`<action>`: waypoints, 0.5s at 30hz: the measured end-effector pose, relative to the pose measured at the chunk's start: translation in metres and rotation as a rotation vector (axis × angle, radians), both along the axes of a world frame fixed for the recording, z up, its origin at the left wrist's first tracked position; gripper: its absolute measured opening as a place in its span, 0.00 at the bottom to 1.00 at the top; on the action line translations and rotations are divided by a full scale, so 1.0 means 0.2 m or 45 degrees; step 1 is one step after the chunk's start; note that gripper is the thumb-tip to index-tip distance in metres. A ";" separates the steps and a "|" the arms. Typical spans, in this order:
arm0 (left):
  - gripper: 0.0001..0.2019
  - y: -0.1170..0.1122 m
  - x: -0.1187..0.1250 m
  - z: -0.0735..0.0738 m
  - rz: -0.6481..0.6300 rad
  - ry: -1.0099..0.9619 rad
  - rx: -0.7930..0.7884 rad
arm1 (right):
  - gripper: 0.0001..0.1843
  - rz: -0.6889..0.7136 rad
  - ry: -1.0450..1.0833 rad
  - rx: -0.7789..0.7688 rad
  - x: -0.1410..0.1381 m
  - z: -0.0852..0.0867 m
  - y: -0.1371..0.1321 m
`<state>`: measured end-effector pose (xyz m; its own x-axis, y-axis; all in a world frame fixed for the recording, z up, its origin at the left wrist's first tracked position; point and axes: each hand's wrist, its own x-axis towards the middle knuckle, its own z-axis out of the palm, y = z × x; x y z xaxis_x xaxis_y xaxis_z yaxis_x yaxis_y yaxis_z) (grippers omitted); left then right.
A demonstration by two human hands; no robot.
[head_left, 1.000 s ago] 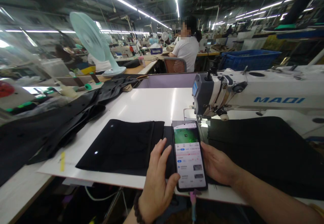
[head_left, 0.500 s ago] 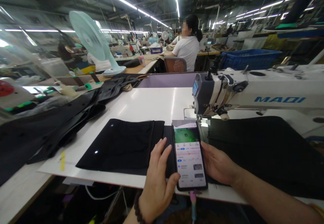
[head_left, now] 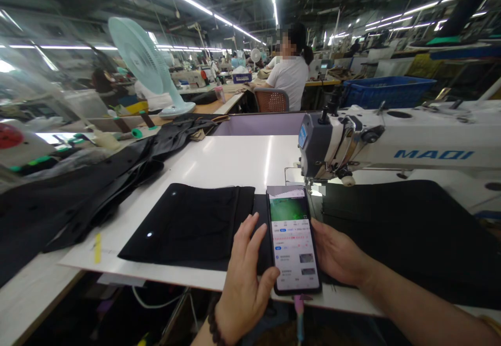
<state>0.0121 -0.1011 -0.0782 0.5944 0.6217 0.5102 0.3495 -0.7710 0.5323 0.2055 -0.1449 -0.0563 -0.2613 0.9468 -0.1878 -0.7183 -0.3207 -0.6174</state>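
Note:
A smartphone (head_left: 296,252) with a lit screen stands tilted toward me above the front of the sewing table. On its screen are a green picture at the top and rows of small text and thumbnails below. My right hand (head_left: 338,252) grips its right side, with the fingers hidden behind it. At its left edge is my left hand (head_left: 248,270), fingers outstretched and the thumb by the phone's lower corner. Whether that thumb touches it I cannot tell. Black fabric (head_left: 191,226) with two bright round spots lies left of my left hand. A pink-ended cable (head_left: 299,307) hangs at the phone's bottom.
A MAQI sewing machine (head_left: 422,137) occupies the right, with black fabric (head_left: 407,231) in front of it. More dark fabric (head_left: 102,189) is heaped along the left. Beyond the white tabletop (head_left: 235,158) are a pale green fan (head_left: 141,59), a seated person (head_left: 289,82) and a blue crate (head_left: 387,90).
The small icon in the middle of the phone's green picture has disappeared, and the red timeline strip below looks slightly different. Both hands have stayed almost still.

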 end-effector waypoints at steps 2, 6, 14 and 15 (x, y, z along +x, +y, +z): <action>0.24 0.00 0.00 0.00 -0.002 0.002 -0.002 | 0.18 0.005 0.001 0.002 0.00 0.00 0.00; 0.24 0.01 0.00 0.00 -0.005 -0.003 -0.006 | 0.18 -0.011 0.005 -0.003 0.00 0.00 0.00; 0.25 0.00 0.00 0.00 -0.009 -0.004 -0.021 | 0.18 -0.010 -0.013 -0.017 0.00 0.01 0.00; 0.25 0.00 0.00 0.00 -0.008 -0.003 -0.019 | 0.17 -0.014 -0.016 -0.024 0.00 0.02 0.00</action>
